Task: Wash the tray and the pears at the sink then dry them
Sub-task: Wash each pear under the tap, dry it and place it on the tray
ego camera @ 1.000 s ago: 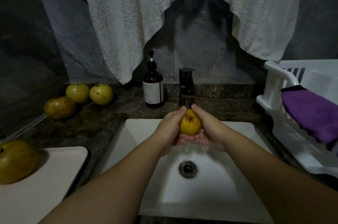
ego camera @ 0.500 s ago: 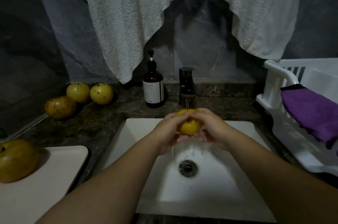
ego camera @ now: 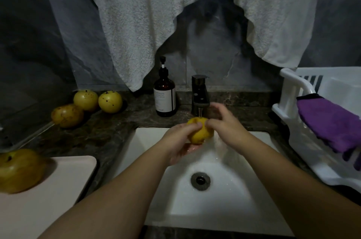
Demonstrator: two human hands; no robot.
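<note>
Five pears in all. One pear is in the person's hands over the back of the sink, right under the faucet, and a thin stream of water lands on its top. Three pears sit in a cluster at the back left corner of the counter, two touching at the rear and a browner one just in front of them. The fifth pear lies on the left edge of the single pale tray, which rests on the counter's front left, just beside the sink.

The left hand cups the held pear from below and from the left, fingers curled around it, thumb across its near side. The right hand is at the pear's right side with its fingertips touching the skin; it is blurred, and its fingers look bent against the fruit rather than wrapped round it.

One brown pump bottle stands at the back of the counter just left of the faucet. One white rack sits at the right end of the counter with one purple cloth draped over its rim. One white towel hangs on the wall above.
</note>
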